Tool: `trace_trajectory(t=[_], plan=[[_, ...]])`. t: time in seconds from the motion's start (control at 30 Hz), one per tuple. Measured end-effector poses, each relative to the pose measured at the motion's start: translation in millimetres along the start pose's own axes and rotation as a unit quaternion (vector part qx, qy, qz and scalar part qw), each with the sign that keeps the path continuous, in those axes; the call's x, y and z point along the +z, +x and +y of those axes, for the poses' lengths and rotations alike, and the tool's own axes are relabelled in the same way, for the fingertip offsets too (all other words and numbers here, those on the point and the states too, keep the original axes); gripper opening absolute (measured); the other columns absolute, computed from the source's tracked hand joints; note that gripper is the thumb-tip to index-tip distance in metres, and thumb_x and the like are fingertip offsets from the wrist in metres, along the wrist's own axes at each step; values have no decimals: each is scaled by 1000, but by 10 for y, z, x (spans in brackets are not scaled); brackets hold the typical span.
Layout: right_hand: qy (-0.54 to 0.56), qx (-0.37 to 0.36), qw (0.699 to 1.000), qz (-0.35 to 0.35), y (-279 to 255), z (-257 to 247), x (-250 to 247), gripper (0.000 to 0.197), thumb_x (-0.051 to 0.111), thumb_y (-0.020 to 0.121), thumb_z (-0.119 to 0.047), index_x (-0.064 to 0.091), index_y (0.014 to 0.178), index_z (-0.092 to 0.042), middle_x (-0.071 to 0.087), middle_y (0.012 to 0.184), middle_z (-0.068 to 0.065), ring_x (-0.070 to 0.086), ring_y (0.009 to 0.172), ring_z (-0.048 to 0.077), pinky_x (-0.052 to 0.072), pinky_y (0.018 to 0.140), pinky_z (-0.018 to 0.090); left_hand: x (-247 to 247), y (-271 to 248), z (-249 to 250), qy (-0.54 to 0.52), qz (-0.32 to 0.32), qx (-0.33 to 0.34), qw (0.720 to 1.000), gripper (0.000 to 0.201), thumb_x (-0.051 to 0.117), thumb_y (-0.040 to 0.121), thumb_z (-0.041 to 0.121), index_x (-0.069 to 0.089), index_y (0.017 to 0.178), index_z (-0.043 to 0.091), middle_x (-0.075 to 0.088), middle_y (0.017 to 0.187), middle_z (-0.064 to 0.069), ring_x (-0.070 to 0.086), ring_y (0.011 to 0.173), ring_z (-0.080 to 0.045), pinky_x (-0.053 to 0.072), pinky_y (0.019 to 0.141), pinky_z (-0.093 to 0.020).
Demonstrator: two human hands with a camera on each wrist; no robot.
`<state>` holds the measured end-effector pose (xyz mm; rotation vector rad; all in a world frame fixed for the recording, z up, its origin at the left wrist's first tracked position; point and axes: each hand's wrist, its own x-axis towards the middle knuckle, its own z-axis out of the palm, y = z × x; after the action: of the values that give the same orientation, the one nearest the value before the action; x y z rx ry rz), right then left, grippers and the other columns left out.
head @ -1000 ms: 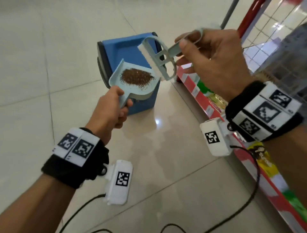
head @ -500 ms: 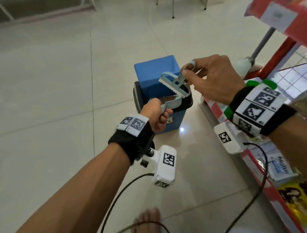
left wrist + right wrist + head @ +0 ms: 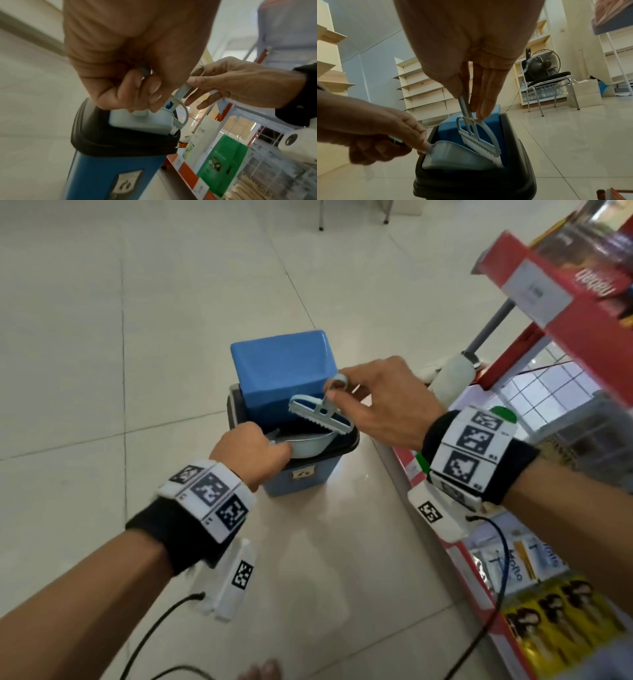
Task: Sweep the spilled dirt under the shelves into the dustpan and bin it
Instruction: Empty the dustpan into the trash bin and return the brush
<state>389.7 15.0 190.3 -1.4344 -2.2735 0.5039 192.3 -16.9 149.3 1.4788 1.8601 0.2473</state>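
A small blue bin [image 3: 298, 479] with a black rim [image 3: 518, 135] and a raised blue lid [image 3: 281, 374] stands on the floor beside the shelves. My left hand [image 3: 251, 450] grips the handle of the pale blue dustpan [image 3: 308, 446], which is tipped into the bin's mouth [image 3: 458, 158] [image 3: 142, 120]. My right hand [image 3: 380, 402] pinches the handle of a small pale brush [image 3: 320, 414] between thumb and fingers. The brush's white bristles [image 3: 481, 150] lie against the dustpan's lip over the bin. No dirt shows in the pan from these angles.
A red shop shelf [image 3: 565, 313] with packaged goods [image 3: 555, 621] runs along the right, close to the bin. Pale tiled floor [image 3: 102, 354] spreads to the left and behind. A chair and a fan [image 3: 544, 75] stand far off. Wrist-camera cables [image 3: 164, 618] trail below my arms.
The dustpan, held level with a brown dirt pile a second ago, has moved over the bin and tipped into it. The brush has come down onto the pan's lip.
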Motion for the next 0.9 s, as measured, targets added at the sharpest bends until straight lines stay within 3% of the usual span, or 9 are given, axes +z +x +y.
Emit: trace_trajectory(t=[0.07, 0.13, 0.27, 0.5, 0.63, 0.8, 0.9], plan=[[-3, -11, 1000, 9, -29, 16, 61, 21, 56, 95, -27, 73, 90, -15, 73, 78, 4, 69, 75, 22, 55, 76, 41, -32, 18, 24, 68, 52, 40, 996, 34, 60, 83, 32, 56, 67, 2, 54, 62, -10, 57, 65, -32, 46, 58, -31], [-3, -23, 999, 36, -60, 27, 82, 21, 57, 95, -27, 73, 90, -15, 73, 77, 4, 69, 74, 22, 55, 74, 41, -64, 8, 75, 101, 123, 74, 984, 36, 63, 81, 39, 64, 74, 4, 56, 65, -7, 60, 74, -31, 37, 51, -29], [17, -37, 997, 72, -99, -7, 54, 18, 59, 93, -26, 74, 88, -16, 74, 78, 0, 69, 73, 18, 55, 73, 40, -87, -60, 195, 38, 236, 122, 963, 39, 68, 75, 46, 71, 70, 7, 67, 69, -10, 63, 71, -29, 44, 58, -33], [18, -8, 998, 68, -218, -7, 0, 19, 58, 95, -25, 75, 92, -15, 74, 83, 0, 70, 78, 16, 55, 81, 40, 41, -99, 136, -7, 237, 74, 969, 42, 67, 71, 51, 70, 67, 9, 65, 67, -7, 60, 66, -25, 39, 54, -28], [71, -5, 992, 103, -269, -17, -5, 17, 60, 95, -22, 75, 95, -14, 76, 88, -2, 72, 79, 12, 58, 79, 35, 46, -134, 96, -76, 290, 59, 952, 37, 66, 67, 52, 64, 58, 16, 62, 58, 3, 59, 60, -19, 37, 50, -24], [83, -7, 991, 105, -243, -65, -33, 18, 59, 96, -22, 75, 99, -12, 76, 91, -1, 72, 82, 13, 57, 83, 36, 56, -168, 72, -77, 294, 60, 951, 37, 67, 66, 55, 61, 57, 19, 62, 61, 7, 63, 66, -21, 51, 59, -30], [95, -21, 987, 127, -233, -92, -38, 18, 60, 96, -22, 75, 101, -12, 76, 93, -3, 72, 85, 11, 58, 85, 33, 78, -195, 70, -97, 331, 62, 937, 39, 66, 64, 61, 62, 59, 23, 63, 62, 11, 62, 65, -17, 51, 60, -29]])
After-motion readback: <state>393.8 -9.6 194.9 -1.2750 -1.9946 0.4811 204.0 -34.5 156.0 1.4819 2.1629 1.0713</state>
